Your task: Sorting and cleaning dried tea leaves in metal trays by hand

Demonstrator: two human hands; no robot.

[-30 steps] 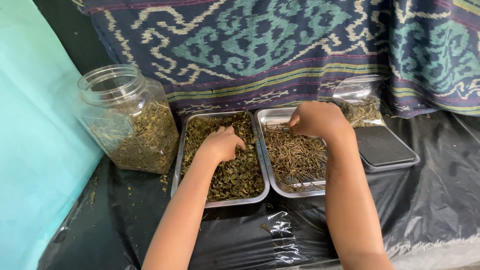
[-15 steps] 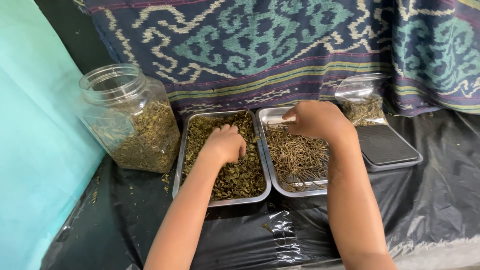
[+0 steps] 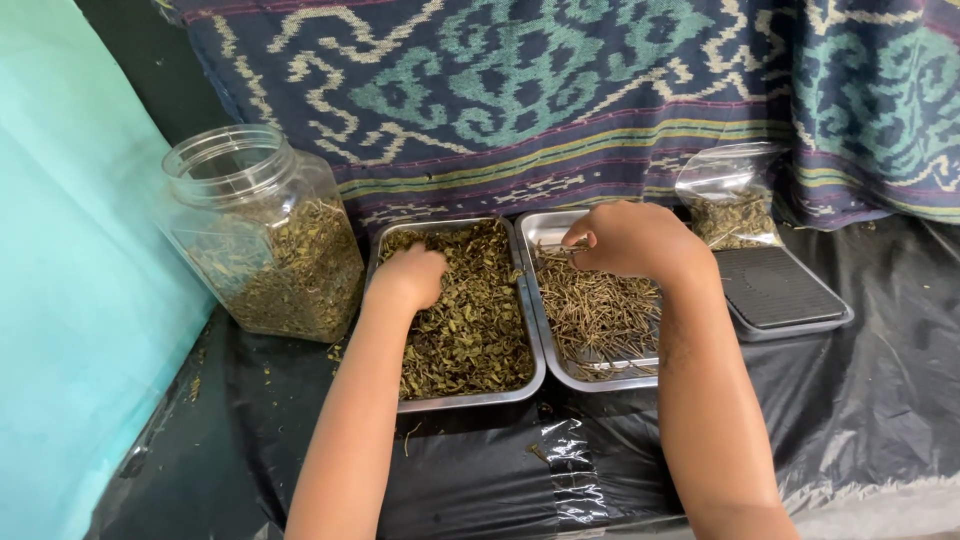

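Two steel trays stand side by side on black plastic sheeting. The left tray (image 3: 470,401) holds dried green leaves (image 3: 475,330). My left hand (image 3: 408,277) rests curled in those leaves near the tray's far left corner. The right tray (image 3: 533,300) holds thin brown stems (image 3: 598,315). My right hand (image 3: 628,240) hovers over its far end, fingertips pinched together on what looks like a small stem.
A clear plastic jar (image 3: 262,230) without a lid, part full of dried leaves, stands at the left. A dark flat scale (image 3: 782,292) lies to the right, with a clear bag of leaves (image 3: 732,197) behind it. A patterned cloth (image 3: 560,95) hangs behind, a turquoise wall (image 3: 70,330) at left.
My right hand has shifted slightly toward the far left end of the stem tray. My left hand stays in the leaves, barely moved.
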